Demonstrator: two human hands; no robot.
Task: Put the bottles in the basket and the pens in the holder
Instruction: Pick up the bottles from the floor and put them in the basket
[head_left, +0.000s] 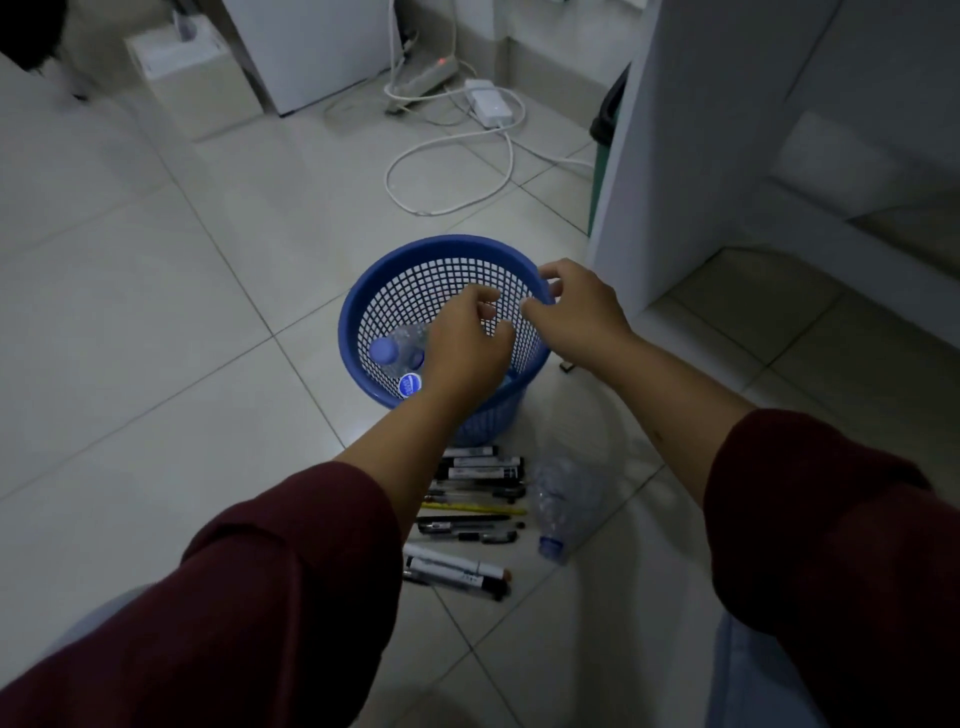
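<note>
Left hand (467, 343), right hand (582, 306) over basket (441, 254), fingers loose, empty. I judge risk: tipping basket, bottle (563, 499) rolling into pens (467, 499).

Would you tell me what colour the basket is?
Blue, with a white-looking mesh wall; the basket shows in the head view.

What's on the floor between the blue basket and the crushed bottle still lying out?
Only bare tile, in the head view: the basket stands just beyond the crushed bottle, with the pens lying left of that bottle.
</note>
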